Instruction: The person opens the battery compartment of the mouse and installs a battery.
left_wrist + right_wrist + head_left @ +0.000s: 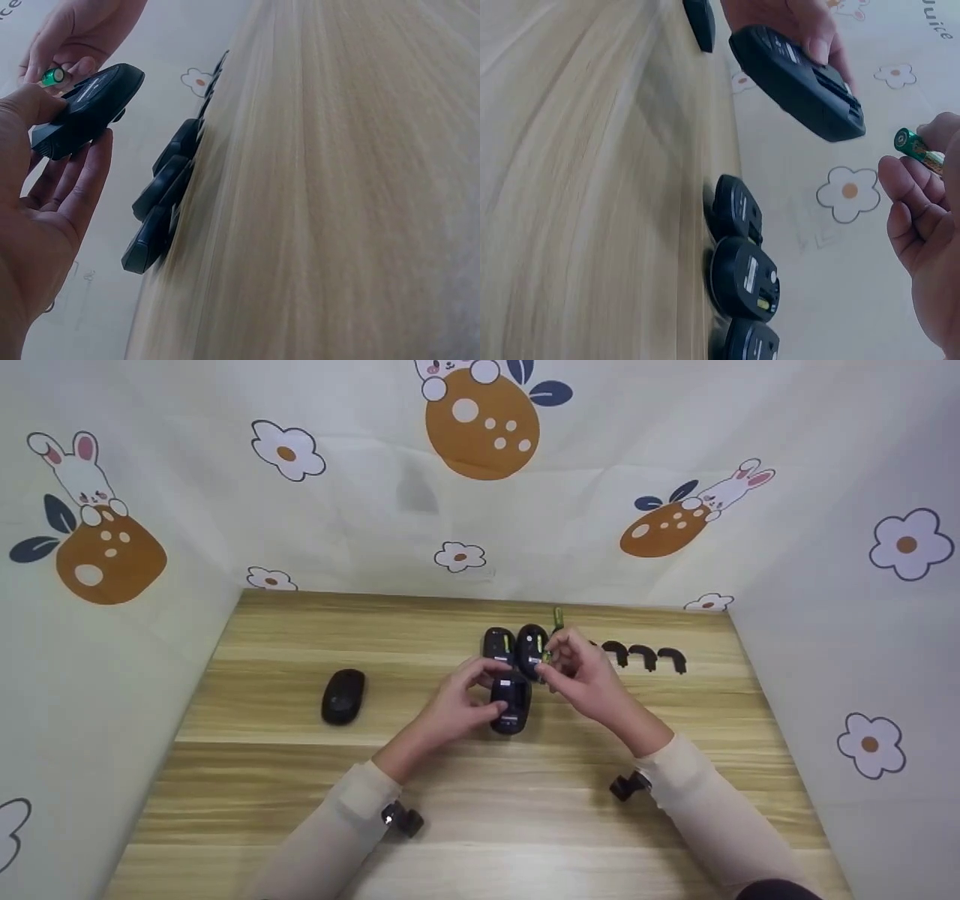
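My left hand (463, 697) grips a black computer mouse (510, 716) with its underside turned up and the battery bay bare. In the left wrist view the mouse (94, 105) is held above the table, thumb on its underside and fingers beneath. My right hand (589, 675) pinches a green battery (922, 152) between thumb and fingers, close beside the mouse but apart from it. Behind the hands, a row of upturned black mice, including one at the left (497, 641) and one beside it (532, 639), show yellow-green batteries in their bays. A third (751, 341) is mostly hidden by my right hand in the head view.
Several curved black covers (643, 656) lie in a row at the right. One black mouse (343, 697) sits top side up at the left. A small green object (558, 617) shows behind my right hand. Printed cloth walls (360, 510) enclose the wooden table (255, 802).
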Available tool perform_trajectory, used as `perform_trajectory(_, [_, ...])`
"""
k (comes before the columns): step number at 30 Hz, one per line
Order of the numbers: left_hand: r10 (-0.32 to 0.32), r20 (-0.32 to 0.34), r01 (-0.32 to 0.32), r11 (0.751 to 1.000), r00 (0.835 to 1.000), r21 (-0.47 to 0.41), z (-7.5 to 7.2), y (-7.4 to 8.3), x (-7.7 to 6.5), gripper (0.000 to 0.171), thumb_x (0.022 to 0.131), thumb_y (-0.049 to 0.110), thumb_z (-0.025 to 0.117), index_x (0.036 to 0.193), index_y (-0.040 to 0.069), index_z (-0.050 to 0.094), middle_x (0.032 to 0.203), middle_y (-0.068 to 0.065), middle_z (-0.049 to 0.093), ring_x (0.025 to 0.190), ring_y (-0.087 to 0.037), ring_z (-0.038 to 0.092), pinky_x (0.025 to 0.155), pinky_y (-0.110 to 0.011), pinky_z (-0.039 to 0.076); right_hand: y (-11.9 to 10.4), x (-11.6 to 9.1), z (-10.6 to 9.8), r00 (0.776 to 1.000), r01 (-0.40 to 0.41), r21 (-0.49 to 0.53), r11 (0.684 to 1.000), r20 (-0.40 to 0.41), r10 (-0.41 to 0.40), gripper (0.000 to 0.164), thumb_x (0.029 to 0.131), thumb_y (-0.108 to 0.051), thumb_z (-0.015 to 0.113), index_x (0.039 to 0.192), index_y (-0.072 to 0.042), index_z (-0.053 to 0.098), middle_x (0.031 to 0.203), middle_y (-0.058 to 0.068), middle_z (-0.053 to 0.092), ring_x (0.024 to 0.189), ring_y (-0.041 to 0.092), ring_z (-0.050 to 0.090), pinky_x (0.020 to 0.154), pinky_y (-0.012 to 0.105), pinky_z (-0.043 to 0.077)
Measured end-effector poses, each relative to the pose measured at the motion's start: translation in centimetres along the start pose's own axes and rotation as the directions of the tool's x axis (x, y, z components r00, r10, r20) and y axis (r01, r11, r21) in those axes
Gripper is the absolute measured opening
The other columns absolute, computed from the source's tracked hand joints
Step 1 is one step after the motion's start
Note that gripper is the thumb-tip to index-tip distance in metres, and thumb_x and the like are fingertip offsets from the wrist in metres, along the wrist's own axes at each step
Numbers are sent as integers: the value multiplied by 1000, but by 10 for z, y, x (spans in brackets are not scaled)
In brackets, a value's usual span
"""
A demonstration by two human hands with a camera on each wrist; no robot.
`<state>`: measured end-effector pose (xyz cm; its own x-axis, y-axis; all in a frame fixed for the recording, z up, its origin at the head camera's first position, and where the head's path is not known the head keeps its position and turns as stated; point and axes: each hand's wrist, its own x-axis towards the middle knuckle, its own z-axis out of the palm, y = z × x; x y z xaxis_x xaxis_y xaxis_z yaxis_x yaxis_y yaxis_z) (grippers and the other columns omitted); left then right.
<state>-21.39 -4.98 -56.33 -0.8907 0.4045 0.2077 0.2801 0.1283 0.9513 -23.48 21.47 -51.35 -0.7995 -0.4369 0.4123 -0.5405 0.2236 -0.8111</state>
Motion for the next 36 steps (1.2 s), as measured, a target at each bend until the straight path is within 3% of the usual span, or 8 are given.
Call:
perform_trajectory(8, [7,1,-7,1000,1000,-4,1,-1,-1,56,89,-4,82,140,12,68,127,-7,65,110,-25,66,77,-38,68,-4,-3,9,999,4,25,1000,34,-5,24,102,1,77,114,1,56,85,5,71,68,27,68,54,27,59])
perform_trajectory(16, [39,10,-39,999,999,-10,3,-1,-1,55,89,-4,82,140,13,68,127,-6,65,111,-25,66,76,-40,67,-4,-4,18,998,57,-69,996,40,-55,26,97,0,82,112,0,61,90,0,73,73,16,68,57,24,56])
perform_trajectory(25, [42,6,-42,999,999,-24,5,1,-1,53,90,-4,81,139,15,69,129,-6,65,112,-25,66,76,-38,67,-1,-4,22,994,101,-90,991,54,-96,25,96,2,82,113,-3,64,96,3,71,76,17,67,65,25,59])
perform_trajectory(36, [39,6,-39,999,999,-25,6,4,-1,54,90,-4,82,139,15,69,130,-8,65,113,-27,66,78,-41,68,-2,-5,20,989,132,-175,976,94,-117,27,94,0,85,112,-6,66,89,-1,69,77,17,66,63,42,61])
